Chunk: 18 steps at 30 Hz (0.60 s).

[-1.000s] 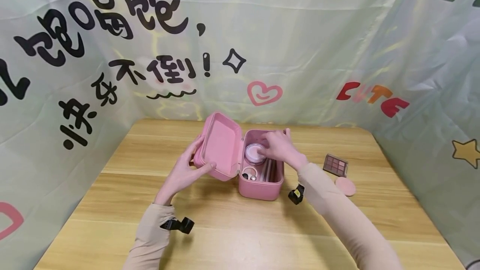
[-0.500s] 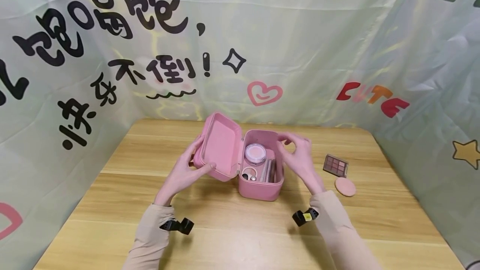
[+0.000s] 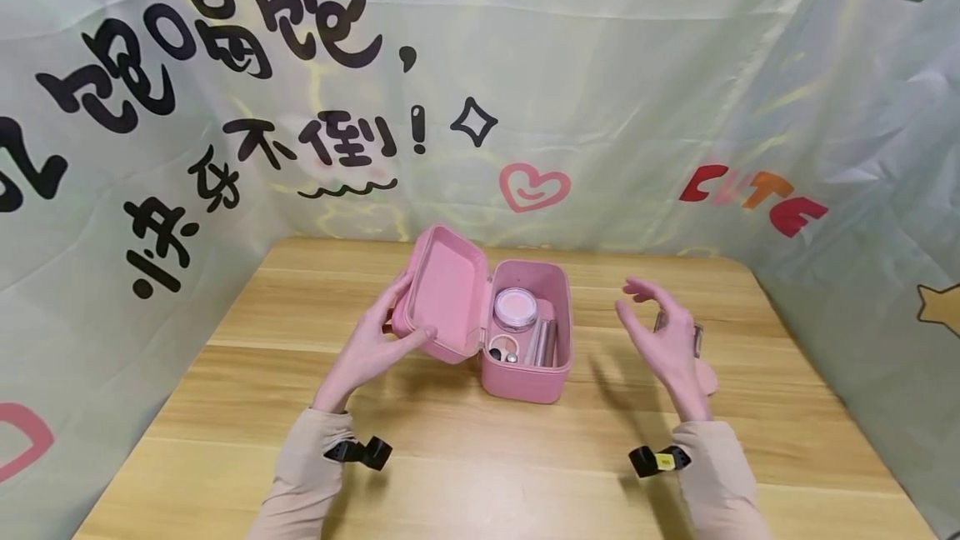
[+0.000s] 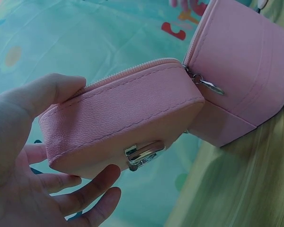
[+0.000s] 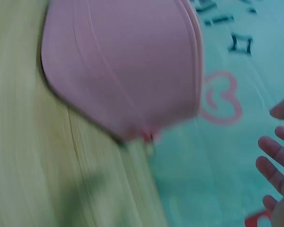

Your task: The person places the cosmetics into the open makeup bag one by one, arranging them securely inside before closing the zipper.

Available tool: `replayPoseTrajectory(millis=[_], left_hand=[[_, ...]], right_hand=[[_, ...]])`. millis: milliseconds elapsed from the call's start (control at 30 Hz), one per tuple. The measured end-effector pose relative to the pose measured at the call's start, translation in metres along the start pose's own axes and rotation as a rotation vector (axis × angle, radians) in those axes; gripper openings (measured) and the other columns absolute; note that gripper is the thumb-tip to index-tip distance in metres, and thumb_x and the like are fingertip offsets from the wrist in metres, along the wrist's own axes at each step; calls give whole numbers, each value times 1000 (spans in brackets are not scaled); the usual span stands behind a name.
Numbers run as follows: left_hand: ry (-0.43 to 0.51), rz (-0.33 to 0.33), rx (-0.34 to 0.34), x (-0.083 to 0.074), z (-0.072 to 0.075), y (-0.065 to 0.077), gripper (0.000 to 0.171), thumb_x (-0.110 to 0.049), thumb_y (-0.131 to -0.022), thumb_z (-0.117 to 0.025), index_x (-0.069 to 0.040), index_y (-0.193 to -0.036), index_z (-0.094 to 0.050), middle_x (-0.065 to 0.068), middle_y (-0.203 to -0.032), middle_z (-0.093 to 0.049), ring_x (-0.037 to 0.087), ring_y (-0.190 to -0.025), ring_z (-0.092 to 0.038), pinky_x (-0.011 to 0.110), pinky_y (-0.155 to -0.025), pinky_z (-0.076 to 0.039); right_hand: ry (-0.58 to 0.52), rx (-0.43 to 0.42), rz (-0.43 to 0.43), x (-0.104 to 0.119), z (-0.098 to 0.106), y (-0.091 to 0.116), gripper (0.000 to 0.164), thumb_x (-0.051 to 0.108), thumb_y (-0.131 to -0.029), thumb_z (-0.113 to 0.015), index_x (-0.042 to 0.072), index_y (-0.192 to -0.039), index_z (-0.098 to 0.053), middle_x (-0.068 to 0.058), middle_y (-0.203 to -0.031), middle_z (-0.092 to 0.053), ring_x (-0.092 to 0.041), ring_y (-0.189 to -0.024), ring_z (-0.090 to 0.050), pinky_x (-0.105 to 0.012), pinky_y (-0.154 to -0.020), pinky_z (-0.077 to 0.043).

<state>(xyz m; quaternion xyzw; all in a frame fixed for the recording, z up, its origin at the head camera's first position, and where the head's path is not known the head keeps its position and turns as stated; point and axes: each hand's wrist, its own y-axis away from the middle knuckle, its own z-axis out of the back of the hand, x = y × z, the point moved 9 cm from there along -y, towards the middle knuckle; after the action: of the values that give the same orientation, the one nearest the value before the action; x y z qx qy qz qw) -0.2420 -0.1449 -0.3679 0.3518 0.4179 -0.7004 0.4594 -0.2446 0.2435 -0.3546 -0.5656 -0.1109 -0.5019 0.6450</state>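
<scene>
My left hand [image 3: 367, 354] grips the raised lid [image 3: 448, 294] of a pink zippered makeup case [image 3: 523, 387], thumb on the near edge and fingers behind. The left wrist view shows the lid's stitched side, a silver metal fitting [image 4: 144, 153] and a zipper pull [image 4: 211, 87]. Inside the case lie a round powder compact [image 3: 515, 308], slim tubes [image 3: 542, 345] and a small round item [image 3: 503, 347] at the near left. My right hand [image 3: 666, 342] hovers right of the case with fingers spread, holding nothing. It partly hides an eyeshadow palette [image 3: 698, 342] and a round pink puff [image 3: 706, 377].
The case stands on a wooden table [image 3: 480, 457] towards its back edge. Printed cloth [image 3: 600, 107] hangs behind and along both sides.
My right hand has come out of the case, past its right wall, and moved right over the palette and puff, its fingers now spread. The left hand keeps its grip on the lid.
</scene>
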Motion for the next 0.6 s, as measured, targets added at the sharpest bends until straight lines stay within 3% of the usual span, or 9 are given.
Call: replayPoseTrajectory(millis=[167, 233, 333, 500, 600], left_hand=[[6, 2, -1, -2, -1, 0, 88, -15, -87, -79, -19, -160, -30, 7, -167, -27, 39, -126, -57, 43, -94, -54], [3, 4, 0, -2, -1, 0, 88, -15, -87, -79, -19, -159, -30, 8, -167, -28, 38, -124, -57, 40, -92, -55], [5, 8, 1, -2, -1, 0, 88, -15, -87, -79, -19, -159, -30, 8, -166, -29, 37, -122, -58, 38, -90, -56], [2, 2, -2, -2, 0, 0, 87, -15, -87, -78, -20, -159, -30, 7, -167, -28, 37, -124, -58, 43, -93, -54], [1, -6, -1, -3, 0, 1, 87, -15, -87, -78, -19, -160, -30, 8, -167, -27, 38, -125, -57, 45, -94, -53]], right_hand=[[26, 86, -111, -29, 24, 5, 48, 2, -87, -74, 3, -134, -61, 17, -118, -62, 6, -106, -52, -2, -84, -43], [55, 110, -146, -40, 33, 7, 51, 7, -88, -75, 5, -137, -59, 25, -120, -56, 7, -108, -50, -2, -85, -42], [142, 162, -177, -55, 43, 8, 58, 15, -89, -76, 7, -143, -54, 11, -129, -59, -2, -114, -48, -19, -97, -39], [271, 305, -265, -83, 54, 11, 72, 27, -90, -75, 5, -150, -43, -28, -147, -48, -40, -130, -41, -62, -102, -33], [326, 396, -306, -98, 56, 12, 78, 34, -90, -74, 3, -152, -39, -33, -150, -40, -53, -133, -35, -73, -103, -23]])
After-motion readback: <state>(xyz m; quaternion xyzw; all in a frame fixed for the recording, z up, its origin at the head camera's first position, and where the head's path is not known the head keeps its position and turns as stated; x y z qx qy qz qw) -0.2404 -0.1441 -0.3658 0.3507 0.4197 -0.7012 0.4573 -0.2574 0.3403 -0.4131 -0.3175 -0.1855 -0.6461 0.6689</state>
